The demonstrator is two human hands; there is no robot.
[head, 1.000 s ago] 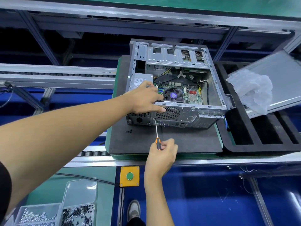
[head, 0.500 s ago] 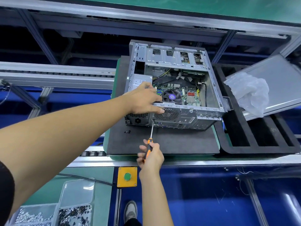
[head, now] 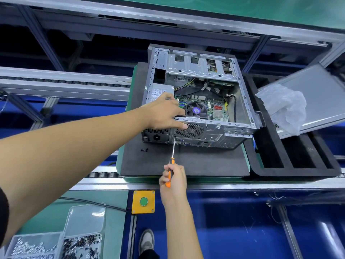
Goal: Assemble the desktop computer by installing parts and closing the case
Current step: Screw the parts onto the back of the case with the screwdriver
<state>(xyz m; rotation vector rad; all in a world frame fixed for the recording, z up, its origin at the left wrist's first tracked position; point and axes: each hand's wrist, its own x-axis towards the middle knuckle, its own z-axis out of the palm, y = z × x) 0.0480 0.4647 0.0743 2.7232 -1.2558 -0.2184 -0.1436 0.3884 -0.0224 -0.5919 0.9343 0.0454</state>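
**A:** Where's the job at?

**B:** The computer case [head: 201, 101] lies on its side on the dark foam mat [head: 186, 161], open side up, so the motherboard [head: 209, 107] and its CPU fan [head: 196, 110] show inside. The side panel [head: 321, 94] isn't on the case; it leans on the black foam tray [head: 298, 161] to the right of the case, with a crumpled plastic bag [head: 285, 107] lying on it.

**A:** And the hands?

**B:** The left hand [head: 164, 113] grips the case's near top edge, fingers curled over the rail, thumb on the rear face beside the fan grille [head: 190, 130]. The right hand [head: 173, 179], nearer the person than the case, is wrapped round the orange handle of a screwdriver [head: 172, 156], with the tip set against the rear panel just below the grille's left corner.

**A:** So which step?

**B:** I'd say fastening a rear-panel screw, likely one holding the power supply [head: 158, 92]. Closing the case isn't started.

**A:** Next move?

**B:** Keep the shaft square to the panel and press inward while turning, with the left hand bracing the case. A few loose screws [head: 144, 150] lie on the mat left of the shaft, presumably for the remaining holes
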